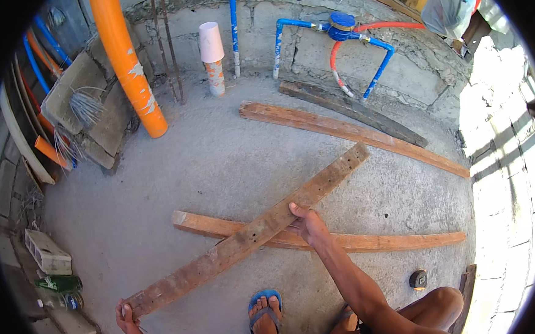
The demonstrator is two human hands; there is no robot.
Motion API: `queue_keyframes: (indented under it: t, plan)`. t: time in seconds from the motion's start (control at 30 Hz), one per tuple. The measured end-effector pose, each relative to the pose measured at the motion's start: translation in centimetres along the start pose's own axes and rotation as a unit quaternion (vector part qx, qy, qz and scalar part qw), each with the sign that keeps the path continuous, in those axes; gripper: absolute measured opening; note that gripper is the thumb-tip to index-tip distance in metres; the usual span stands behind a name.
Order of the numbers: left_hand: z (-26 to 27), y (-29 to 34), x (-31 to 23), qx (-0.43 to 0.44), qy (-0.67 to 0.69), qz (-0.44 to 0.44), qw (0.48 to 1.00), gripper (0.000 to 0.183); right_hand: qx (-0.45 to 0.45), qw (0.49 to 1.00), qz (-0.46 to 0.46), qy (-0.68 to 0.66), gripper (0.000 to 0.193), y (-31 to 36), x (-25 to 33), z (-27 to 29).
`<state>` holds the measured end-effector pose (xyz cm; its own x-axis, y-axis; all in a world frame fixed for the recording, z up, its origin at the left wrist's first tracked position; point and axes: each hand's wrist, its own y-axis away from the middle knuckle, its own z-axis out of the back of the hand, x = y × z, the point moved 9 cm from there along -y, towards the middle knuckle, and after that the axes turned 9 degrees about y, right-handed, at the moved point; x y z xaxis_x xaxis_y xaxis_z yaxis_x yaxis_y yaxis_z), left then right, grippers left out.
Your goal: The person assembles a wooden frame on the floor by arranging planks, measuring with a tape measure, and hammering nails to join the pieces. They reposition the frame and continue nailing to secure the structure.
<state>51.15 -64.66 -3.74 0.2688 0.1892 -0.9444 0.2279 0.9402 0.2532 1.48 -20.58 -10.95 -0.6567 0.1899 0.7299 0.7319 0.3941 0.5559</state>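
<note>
A long, worn wooden plank with dark nail holes slants from the lower left toward the upper right. Its near left end is gripped by my left hand, thumb on top. Around the plank's near edge, past its middle, my right hand is closed with the thumb on the upper face and the other fingers mostly hidden beneath. The plank crosses above a reddish wooden beam on the concrete floor; whether the two touch I cannot tell.
Farther off lie another reddish beam and a dark grey timber. A tape measure sits near my right knee. An orange pipe, a pipe stub capped by a pink cup and a blue water meter stand along the wall. Bottles lie left.
</note>
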Motion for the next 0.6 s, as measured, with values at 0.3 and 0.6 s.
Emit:
queue_keyframes:
  t: [0.3, 0.6]
  plan:
    - [-32.0, -19.1, -18.7, 0.183, -0.108, -0.270, 0.939, 0.056, -0.014, 0.945, -0.101, 0.312, 0.066, 5.7, 6.5, 10.7]
    - [-52.6, 17.8, -10.9, 0.683, -0.316, -0.133, 0.645, 0.035, -0.486, 0.578, -0.085, 0.650, 0.047, 43.5, 20.2, 41.8]
